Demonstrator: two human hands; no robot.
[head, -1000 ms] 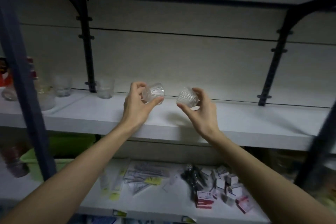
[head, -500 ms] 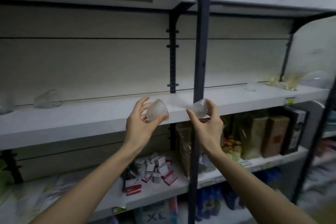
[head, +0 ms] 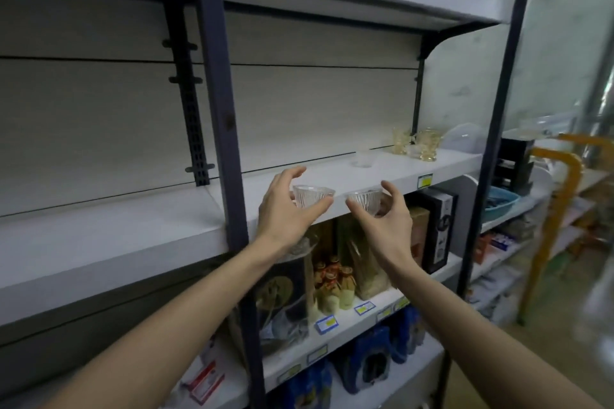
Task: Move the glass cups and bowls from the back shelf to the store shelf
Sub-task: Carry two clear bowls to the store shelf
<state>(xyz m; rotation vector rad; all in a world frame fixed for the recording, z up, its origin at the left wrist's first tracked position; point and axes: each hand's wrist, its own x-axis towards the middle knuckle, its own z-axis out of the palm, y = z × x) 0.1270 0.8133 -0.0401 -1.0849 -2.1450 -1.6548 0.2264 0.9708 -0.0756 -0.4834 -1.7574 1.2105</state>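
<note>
My left hand (head: 285, 212) grips a small ribbed glass cup (head: 312, 195), held upright. My right hand (head: 385, 219) grips a second ribbed glass cup (head: 363, 199), also upright. Both cups hover side by side, almost touching, just in front of the edge of a white shelf board (head: 332, 176). On that board, farther right, stand a small clear glass (head: 363, 161) and amber glass cups (head: 415, 143).
A dark blue upright post (head: 219, 109) stands just left of my left hand, another post (head: 498, 109) at the right end. Below are boxes and small bottles (head: 332, 285) with price tags. A second white shelf unit and a yellow frame (head: 558, 209) lie to the right.
The view has swung right along the shelving. Both hands carried the cups from tilted to upright and up to the edge of the right-hand shelf bay.
</note>
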